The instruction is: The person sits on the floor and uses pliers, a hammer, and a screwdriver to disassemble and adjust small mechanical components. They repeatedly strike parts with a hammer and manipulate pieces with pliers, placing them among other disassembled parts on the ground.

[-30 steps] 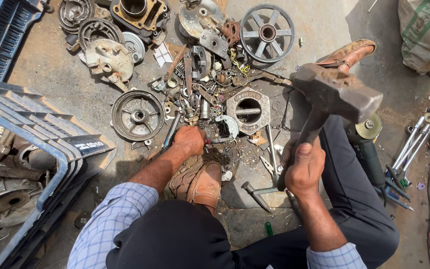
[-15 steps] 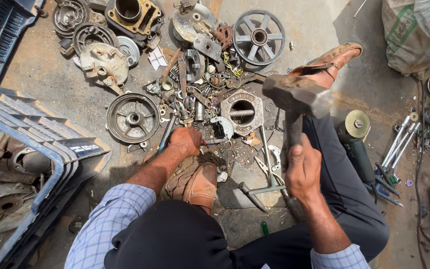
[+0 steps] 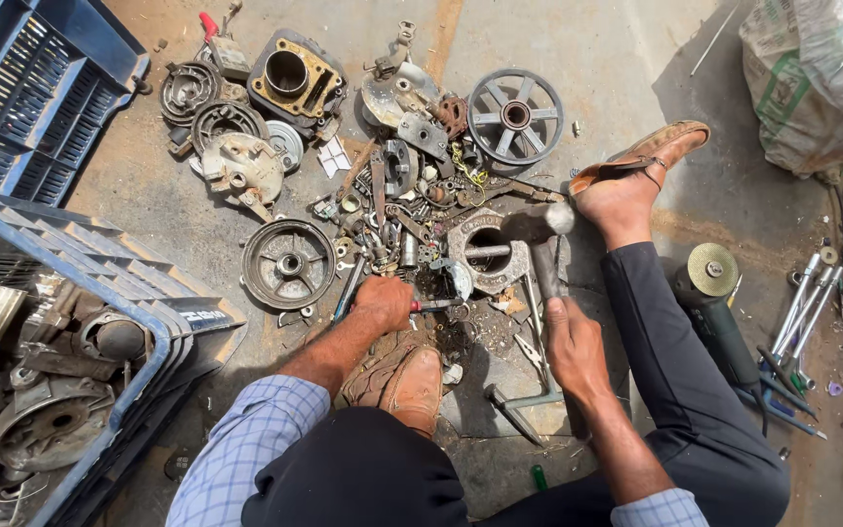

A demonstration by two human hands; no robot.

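Your hammer (image 3: 537, 226) head rests on the hexagonal housing (image 3: 488, 252), which lies in the scrap pile (image 3: 392, 185) at centre and looks whole, so I judge the breaking unfinished. Your right hand (image 3: 570, 342) is closed round the handle; your left hand (image 3: 382, 303) is clamped on a red-handled tool (image 3: 433, 305) just left of the housing. Loose parts lie sorted around. The surface is stained concrete (image 3: 587, 59), outdoors: blue crates (image 3: 41, 107) left, grinder (image 3: 714, 303) and sack (image 3: 812, 78) right.

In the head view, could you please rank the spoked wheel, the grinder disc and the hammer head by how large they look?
1. Spoked wheel, clearly largest.
2. Hammer head and grinder disc look alike; unranked.
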